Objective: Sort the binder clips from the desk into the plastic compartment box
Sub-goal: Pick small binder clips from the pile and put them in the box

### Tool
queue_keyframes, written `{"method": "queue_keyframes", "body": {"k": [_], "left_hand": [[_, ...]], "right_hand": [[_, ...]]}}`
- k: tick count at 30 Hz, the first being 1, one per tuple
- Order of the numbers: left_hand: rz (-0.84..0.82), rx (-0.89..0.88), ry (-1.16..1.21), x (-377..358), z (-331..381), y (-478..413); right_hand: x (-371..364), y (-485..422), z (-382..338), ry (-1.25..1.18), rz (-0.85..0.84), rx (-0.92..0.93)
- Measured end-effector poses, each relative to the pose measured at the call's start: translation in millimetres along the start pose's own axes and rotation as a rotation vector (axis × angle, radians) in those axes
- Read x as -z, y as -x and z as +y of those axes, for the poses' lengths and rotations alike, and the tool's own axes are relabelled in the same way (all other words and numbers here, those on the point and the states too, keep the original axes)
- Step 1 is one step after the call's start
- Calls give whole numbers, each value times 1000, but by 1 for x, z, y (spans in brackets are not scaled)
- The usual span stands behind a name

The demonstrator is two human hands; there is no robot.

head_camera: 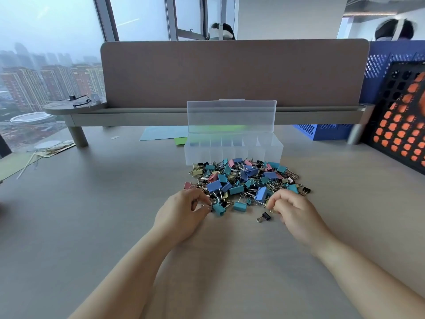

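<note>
While both of my hands sit at the near edge of the clips, in the middle of the frame, my left hand (184, 211) has its fingers curled in, the tips meeting the thumb against the pile's lower-left corner; whether they actually grip a clip there I cannot tell. My right hand (293, 209) is curled too and pinches a small clip (268, 206) at the pile's lower-right corner, its wire loop showing under my fingertips. Between my hands, slightly toward the right one, a lone black clip (264, 217) lies apart on the desk (92, 215). Just above, the pile of binder clips (243, 178) spreads out in blue, teal, pink, cream and black. Its far edge touches the front wall of the clear compartment box (233, 149), whose lid (231, 116) stands upright. Behind it rises a brown divider panel (230, 72); blue paper (164, 132) and green paper (180, 141) lie to the box's left.
</note>
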State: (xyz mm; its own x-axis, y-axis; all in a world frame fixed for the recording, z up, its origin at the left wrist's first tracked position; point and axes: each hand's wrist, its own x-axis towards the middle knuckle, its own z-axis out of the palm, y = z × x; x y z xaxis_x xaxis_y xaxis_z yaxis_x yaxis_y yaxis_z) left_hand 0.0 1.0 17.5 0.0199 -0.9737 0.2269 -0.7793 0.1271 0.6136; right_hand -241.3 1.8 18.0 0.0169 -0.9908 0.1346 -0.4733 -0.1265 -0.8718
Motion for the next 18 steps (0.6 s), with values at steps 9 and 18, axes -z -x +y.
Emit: {"method": "queue_keyframes", "body": {"k": [9, 18], "left_hand": [[-25, -71, -118, -1, 3, 5], [4, -53, -143, -3, 6, 4]], "right_hand": [[3, -2, 7, 233, -17, 147], [9, -1, 9, 372, -132, 235]]}}
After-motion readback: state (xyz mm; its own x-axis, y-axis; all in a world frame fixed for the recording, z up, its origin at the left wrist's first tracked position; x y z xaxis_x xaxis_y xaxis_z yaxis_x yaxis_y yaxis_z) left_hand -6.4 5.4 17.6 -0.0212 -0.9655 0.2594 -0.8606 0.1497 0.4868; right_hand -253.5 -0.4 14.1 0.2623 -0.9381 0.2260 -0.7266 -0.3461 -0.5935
